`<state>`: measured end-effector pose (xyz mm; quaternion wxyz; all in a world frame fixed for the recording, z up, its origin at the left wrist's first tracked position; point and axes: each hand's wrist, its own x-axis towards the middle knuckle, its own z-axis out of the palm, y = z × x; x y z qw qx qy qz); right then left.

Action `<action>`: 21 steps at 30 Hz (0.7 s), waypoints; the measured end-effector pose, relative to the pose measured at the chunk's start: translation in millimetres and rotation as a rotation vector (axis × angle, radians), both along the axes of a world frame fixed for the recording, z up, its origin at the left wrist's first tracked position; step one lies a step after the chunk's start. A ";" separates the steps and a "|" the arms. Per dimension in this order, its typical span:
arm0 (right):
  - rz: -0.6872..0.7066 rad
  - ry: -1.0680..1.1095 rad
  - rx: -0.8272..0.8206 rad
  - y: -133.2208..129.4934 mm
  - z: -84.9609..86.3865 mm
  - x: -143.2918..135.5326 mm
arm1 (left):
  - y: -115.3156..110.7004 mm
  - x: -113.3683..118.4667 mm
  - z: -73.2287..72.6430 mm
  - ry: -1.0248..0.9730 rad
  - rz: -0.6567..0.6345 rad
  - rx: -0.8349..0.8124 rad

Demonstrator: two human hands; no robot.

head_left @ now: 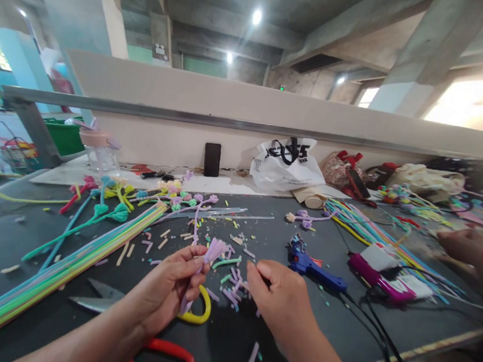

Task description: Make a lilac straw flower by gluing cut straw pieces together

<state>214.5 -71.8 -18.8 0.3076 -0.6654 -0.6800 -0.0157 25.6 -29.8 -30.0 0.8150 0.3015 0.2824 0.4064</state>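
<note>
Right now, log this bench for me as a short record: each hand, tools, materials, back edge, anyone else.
Left hand: holding a purple tuft
Right hand: fingers curled, near purple scraps; contents not visible
Scissors: open, partly hidden by the left forearm
Glue guns: blue and magenta, to the right
Stems: long multicoloured bundle, left side
Back edge: cup, upright phone, white bag
Anyone else: another person's hand, far right
</note>
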 end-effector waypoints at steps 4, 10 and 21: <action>0.087 0.224 -0.001 -0.4 -0.9 -6.0 | -0.1 1.1 -0.6 0.027 0.019 0.060; 0.151 0.446 0.038 1.8 -3.6 -12.0 | -8.7 10.7 14.0 0.128 0.067 0.183; 0.115 0.731 0.339 -7.8 31.4 33.2 | -6.3 75.4 79.8 0.024 -0.097 0.477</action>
